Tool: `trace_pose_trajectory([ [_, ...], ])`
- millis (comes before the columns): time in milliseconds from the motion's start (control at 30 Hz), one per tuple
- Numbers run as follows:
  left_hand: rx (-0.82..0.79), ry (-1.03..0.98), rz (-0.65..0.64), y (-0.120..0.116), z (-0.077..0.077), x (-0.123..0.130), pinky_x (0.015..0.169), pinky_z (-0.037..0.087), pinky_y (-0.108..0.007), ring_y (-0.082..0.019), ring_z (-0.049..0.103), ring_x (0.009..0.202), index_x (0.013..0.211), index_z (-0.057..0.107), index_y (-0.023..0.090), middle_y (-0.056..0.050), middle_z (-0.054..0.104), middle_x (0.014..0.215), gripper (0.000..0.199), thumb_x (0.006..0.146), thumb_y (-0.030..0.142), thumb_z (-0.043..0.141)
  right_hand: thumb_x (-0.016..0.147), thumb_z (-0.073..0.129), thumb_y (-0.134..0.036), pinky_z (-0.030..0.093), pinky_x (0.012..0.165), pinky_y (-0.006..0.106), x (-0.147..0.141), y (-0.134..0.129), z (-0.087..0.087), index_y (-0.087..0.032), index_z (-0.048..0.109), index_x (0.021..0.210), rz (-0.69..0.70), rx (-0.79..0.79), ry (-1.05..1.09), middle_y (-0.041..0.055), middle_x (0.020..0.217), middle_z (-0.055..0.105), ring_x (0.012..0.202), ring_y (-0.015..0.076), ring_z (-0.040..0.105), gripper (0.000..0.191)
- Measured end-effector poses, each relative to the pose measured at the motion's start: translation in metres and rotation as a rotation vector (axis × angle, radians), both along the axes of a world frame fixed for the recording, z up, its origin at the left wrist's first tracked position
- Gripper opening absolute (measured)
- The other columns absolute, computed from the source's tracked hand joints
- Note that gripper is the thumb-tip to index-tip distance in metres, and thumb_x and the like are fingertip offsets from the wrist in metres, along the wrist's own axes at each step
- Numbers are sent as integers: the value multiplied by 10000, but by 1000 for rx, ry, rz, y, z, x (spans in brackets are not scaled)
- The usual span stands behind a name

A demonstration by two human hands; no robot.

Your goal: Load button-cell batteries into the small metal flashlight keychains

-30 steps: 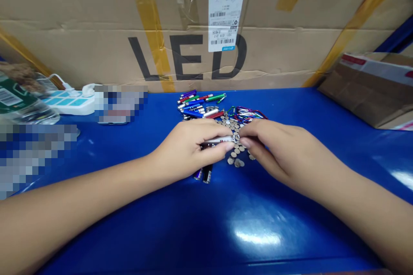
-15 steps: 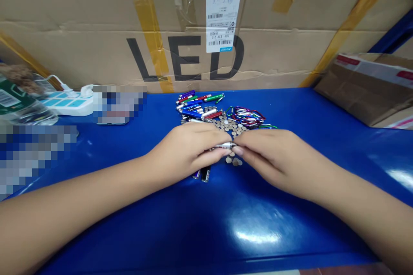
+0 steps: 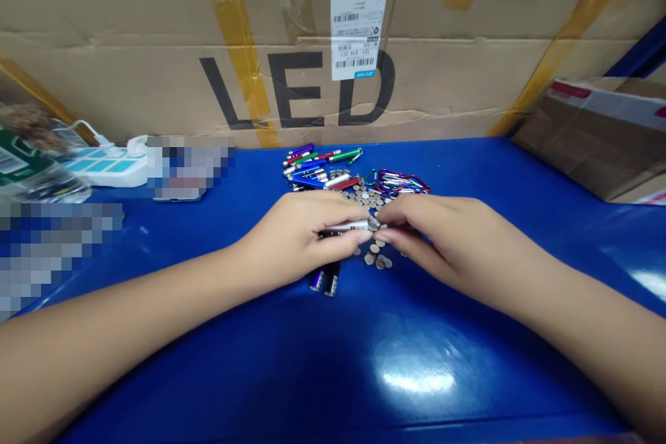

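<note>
My left hand (image 3: pixel 317 229) is closed around a silver pen-shaped tube (image 3: pixel 346 227), which points to the right. At the tube's right end, my right hand (image 3: pixel 416 225) pinches a small metal part too small to make out clearly. Beyond and below the fingertips lie several small round silver cells (image 3: pixel 374 248). Two dark tubes, one purple (image 3: pixel 316 280) and one black (image 3: pixel 331 282), stick out from under my left hand. Behind the hands is a pile of coloured metal tubes (image 3: pixel 312 165), with a heap of coloured carabiners (image 3: pixel 398 182) to its right.
A blue table (image 3: pixel 312 368) carries everything. Against its back stands a large cardboard box (image 3: pixel 156 35) marked LED. At left are a white power strip (image 3: pixel 112 166), a plastic bottle (image 3: pixel 31 166) and blurred-out items; a smaller carton (image 3: pixel 598 139) sits at right.
Both hands have shifted slightly, and more of the silver tube now shows between them. The camera view has moved a little.
</note>
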State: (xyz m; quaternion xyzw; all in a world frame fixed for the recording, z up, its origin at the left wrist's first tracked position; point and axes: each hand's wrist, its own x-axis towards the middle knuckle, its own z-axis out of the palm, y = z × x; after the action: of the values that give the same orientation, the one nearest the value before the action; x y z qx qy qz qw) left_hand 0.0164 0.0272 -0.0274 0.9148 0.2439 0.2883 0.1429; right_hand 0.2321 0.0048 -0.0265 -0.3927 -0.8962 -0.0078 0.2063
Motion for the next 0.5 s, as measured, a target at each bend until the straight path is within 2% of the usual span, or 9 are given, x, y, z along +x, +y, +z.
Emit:
trace_pose_trajectory([
  [200,21,31,47,1,-2,1,708,431,-182,-103,597,773,851,671,163,-4,680,833,141,890,249,566,905,492,-309,365,555,240,-3,2,3,-183,583,829,46,-182,140,6,710,646,603,131,567,173],
  [300,72,56,31,-1,-3,2,702,428,-185,-105,600,759,868,672,157,-7,677,817,133,888,227,560,913,474,-331,337,542,241,-5,1,5,-180,571,781,38,-206,130,-1,672,618,569,121,528,223],
  [400,134,90,24,-2,-4,2,711,431,-205,-123,610,769,885,674,158,-18,690,831,160,901,247,542,923,426,-274,307,527,243,-7,1,6,-184,518,682,43,-214,102,-13,614,568,534,113,484,274],
  [500,159,90,39,-2,-5,2,709,435,-208,-130,620,786,912,676,161,-30,702,869,184,911,274,532,923,412,-232,317,537,239,-8,0,6,-186,504,676,58,-246,119,-17,611,559,539,112,483,267],
])
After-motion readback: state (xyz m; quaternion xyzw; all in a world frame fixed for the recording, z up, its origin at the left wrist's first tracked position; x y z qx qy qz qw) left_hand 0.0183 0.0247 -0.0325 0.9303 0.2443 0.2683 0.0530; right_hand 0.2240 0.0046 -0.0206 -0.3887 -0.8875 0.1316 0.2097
